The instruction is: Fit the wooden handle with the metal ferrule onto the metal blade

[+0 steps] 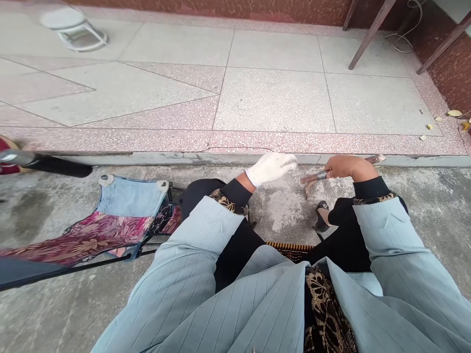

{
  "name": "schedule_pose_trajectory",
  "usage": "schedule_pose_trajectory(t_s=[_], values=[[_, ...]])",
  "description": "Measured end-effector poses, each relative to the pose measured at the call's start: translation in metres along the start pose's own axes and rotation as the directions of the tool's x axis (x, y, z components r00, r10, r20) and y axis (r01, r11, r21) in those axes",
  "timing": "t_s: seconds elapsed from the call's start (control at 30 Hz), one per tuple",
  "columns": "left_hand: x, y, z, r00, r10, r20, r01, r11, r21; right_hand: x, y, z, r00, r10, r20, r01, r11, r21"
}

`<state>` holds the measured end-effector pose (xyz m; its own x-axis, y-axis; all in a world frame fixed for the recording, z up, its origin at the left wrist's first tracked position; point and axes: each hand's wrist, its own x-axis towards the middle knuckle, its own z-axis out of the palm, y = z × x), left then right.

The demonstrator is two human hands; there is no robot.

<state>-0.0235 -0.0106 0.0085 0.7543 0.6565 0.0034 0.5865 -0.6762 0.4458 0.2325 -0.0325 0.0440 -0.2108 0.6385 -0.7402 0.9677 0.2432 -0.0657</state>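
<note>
My left hand [271, 168], in a white knit glove, hovers over the concrete near the step edge. Its fingers are together and curled; whatever may be inside them is hidden. My bare right hand [346, 167] is closed round a short wooden-handled tool [312, 177]. Grey binding wraps the tool near its left end, where a thin piece angles downward. The handle's other end sticks out to the right of my fist. A small gap separates the tool's left end from my gloved fingers. A shoe [322, 215] shows below the tool.
Ahead runs a raised tiled step [272, 103]. To my left stands a folding recliner [128, 196] with patterned fabric, and a black-handled object [62, 164] lies beyond it. A white stool [73, 29] and wooden legs [371, 34] stand on the tiles. Yellowish scraps [454, 113] lie far right.
</note>
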Motion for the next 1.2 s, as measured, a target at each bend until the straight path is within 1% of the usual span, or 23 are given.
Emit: schedule_pose_trajectory(t_s=[0.03,0.07,0.1,0.13,0.17,0.2,0.23,0.3,0.37,0.43,0.47,0.53,0.6,0.63,0.7,0.8,0.87,0.93,0.97,1.03,1.1,1.17,1.2], values=[[0.001,-0.003,-0.001,0.999,-0.042,-0.026,0.041,0.999,-0.029,-0.003,-0.001,0.000,0.985,-0.151,0.084,0.145,0.986,0.080],[0.002,-0.006,-0.002,0.996,-0.080,-0.050,0.077,0.995,-0.067,-0.007,-0.002,0.000,0.942,-0.310,0.126,0.283,0.939,0.195],[0.003,-0.009,-0.003,0.991,-0.112,-0.066,0.104,0.988,-0.114,-0.012,-0.003,0.000,0.884,-0.454,0.110,0.399,0.857,0.325],[0.004,-0.011,-0.002,0.988,-0.136,-0.076,0.123,0.979,-0.162,-0.018,-0.003,-0.001,0.828,-0.560,0.029,0.492,0.750,0.443],[0.005,-0.013,-0.001,0.986,-0.147,-0.078,0.128,0.970,-0.208,-0.023,-0.004,-0.003,0.787,-0.607,-0.105,0.561,0.635,0.531],[0.006,-0.015,0.000,0.988,-0.143,-0.064,0.123,0.961,-0.248,-0.029,-0.003,-0.005,0.761,-0.582,-0.287,0.621,0.524,0.583],[0.006,-0.015,0.001,0.991,-0.125,-0.037,0.110,0.953,-0.283,-0.032,-0.002,-0.007,0.735,-0.479,-0.479,0.672,0.427,0.605],[0.006,-0.013,0.004,0.997,-0.058,0.041,0.069,0.933,-0.354,-0.033,0.004,-0.011,0.642,-0.130,-0.756,0.750,0.312,0.584],[0.004,-0.007,0.006,0.994,0.022,0.109,0.026,0.905,-0.424,-0.024,0.013,-0.014,0.532,0.172,-0.829,0.770,0.310,0.558],[0.001,0.001,0.007,0.987,0.079,0.142,-0.004,0.885,-0.465,-0.010,0.021,-0.013,0.483,0.332,-0.810,0.699,0.412,0.585],[0.000,0.005,0.007,0.983,0.103,0.153,-0.019,0.883,-0.469,-0.004,0.024,-0.011,0.478,0.379,-0.792,0.614,0.500,0.610],[-0.002,0.010,0.005,0.976,0.137,0.171,-0.043,0.886,-0.462,0.006,0.026,-0.007,0.501,0.407,-0.764,0.352,0.711,0.609],[-0.003,0.011,0.002,0.972,0.158,0.172,-0.065,0.890,-0.452,0.008,0.024,-0.002,0.578,0.382,-0.721,0.042,0.868,0.494],[-0.003,0.010,0.000,0.974,0.159,0.163,-0.071,0.892,-0.447,0.007,0.022,-0.001,0.624,0.366,-0.690,-0.081,0.909,0.408],[-0.002,0.005,-0.004,0.980,0.142,0.142,-0.068,0.900,-0.431,0.004,0.016,0.001,0.711,0.341,-0.615,-0.231,0.939,0.253],[-0.002,-0.004,-0.008,0.992,0.087,0.089,-0.049,0.931,-0.361,0.001,0.010,0.000,0.825,0.316,-0.469,-0.310,0.946,0.094],[-0.003,-0.009,-0.010,0.999,0.009,0.036,0.001,0.959,-0.285,-0.001,0.007,-0.001,0.920,0.248,-0.304,-0.262,0.965,-0.006],[-0.002,-0.013,-0.012,0.996,-0.083,-0.019,0.077,0.974,-0.214,-0.004,0.005,0.000,0.993,0.079,-0.084,-0.082,0.996,-0.027],[-0.002,-0.014,-0.013,0.991,-0.123,-0.042,0.113,0.976,-0.187,-0.006,0.003,0.000,0.999,-0.049,0.009,0.049,0.998,0.025],[0.001,-0.017,-0.014,0.982,-0.170,-0.078,0.158,0.977,-0.147,-0.014,0.000,-0.001,0.938,-0.336,0.082,0.311,0.923,0.225],[0.004,-0.017,-0.012,0.975,-0.198,-0.098,0.186,0.975,-0.120,-0.025,-0.003,-0.003,0.827,-0.562,0.000,0.512,0.753,0.414],[0.007,-0.014,-0.007,0.970,-0.224,-0.095,0.213,0.971,-0.112,-0.036,-0.004,-0.006,0.744,-0.651,-0.153,0.620,0.587,0.520],[0.008,-0.011,-0.004,0.972,-0.223,-0.076,0.213,0.969,-0.123,-0.040,-0.004,-0.007,0.727,-0.638,-0.254,0.650,0.521,0.553]])
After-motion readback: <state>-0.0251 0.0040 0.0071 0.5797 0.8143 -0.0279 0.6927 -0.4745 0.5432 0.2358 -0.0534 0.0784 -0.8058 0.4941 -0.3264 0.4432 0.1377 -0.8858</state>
